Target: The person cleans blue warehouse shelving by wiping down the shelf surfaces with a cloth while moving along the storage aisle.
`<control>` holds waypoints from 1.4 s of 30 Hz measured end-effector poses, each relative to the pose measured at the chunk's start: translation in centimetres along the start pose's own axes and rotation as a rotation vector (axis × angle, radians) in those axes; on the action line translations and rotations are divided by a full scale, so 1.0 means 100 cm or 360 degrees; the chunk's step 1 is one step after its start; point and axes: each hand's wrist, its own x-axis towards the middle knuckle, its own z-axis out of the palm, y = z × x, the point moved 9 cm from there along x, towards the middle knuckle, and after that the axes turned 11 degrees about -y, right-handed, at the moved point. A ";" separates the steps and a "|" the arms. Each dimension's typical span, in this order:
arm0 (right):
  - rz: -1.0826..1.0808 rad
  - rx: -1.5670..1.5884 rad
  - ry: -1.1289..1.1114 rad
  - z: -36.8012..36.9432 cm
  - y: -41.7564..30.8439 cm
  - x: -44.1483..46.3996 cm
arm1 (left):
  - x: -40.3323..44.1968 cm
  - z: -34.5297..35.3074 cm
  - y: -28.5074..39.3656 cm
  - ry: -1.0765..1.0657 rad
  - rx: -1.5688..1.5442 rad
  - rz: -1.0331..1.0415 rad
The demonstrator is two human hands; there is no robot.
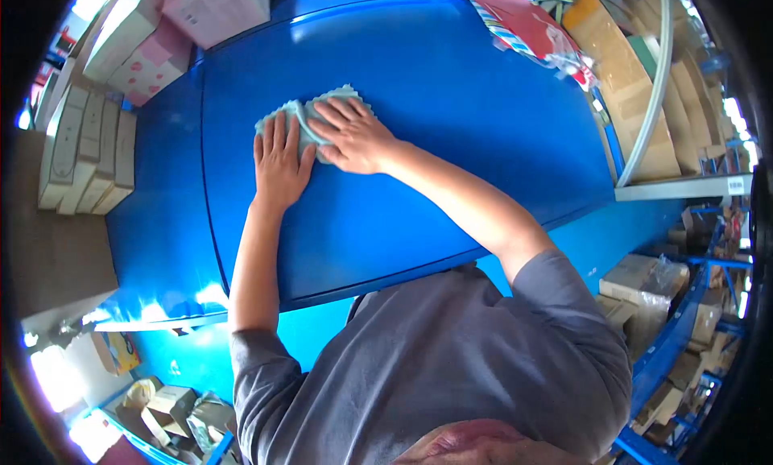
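A pale green cloth (302, 115) with a zigzag edge lies spread on a blue metal shelf surface (451, 103). My left hand (279, 165) rests flat on the cloth's left part, fingers stretched out and pointing away from me. Across its right part lies my right hand (354, 136), palm down, with the fingers spread toward the left. A raised fold of the cloth runs between the two hands. Both palms are hidden against the cloth and the surface.
White boxes (88, 147) and pink boxes (213, 14) stand at the left. A red plastic package (523, 22) lies at the back right. Cardboard (628, 86) and a grey upright post (656, 86) border the right side. A dark seam runs along the left of the blue surface.
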 end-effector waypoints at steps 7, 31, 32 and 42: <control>0.0182 0.0014 -0.0061 0.009 0.040 0.068 | 0.057 0.017 -0.038 0.0260 0.0129 -0.0272; 0.0086 -0.0001 0.0021 -0.016 0.011 -0.063 | -0.044 -0.007 0.080 0.0040 0.0078 0.0093; 0.0051 -0.0001 0.0057 -0.019 0.009 -0.079 | -0.049 -0.008 0.098 -0.0028 0.0092 0.0138; 0.0076 0.0110 0.0006 -0.047 0.032 -0.171 | -0.043 -0.003 0.189 -0.0234 -0.0129 0.0419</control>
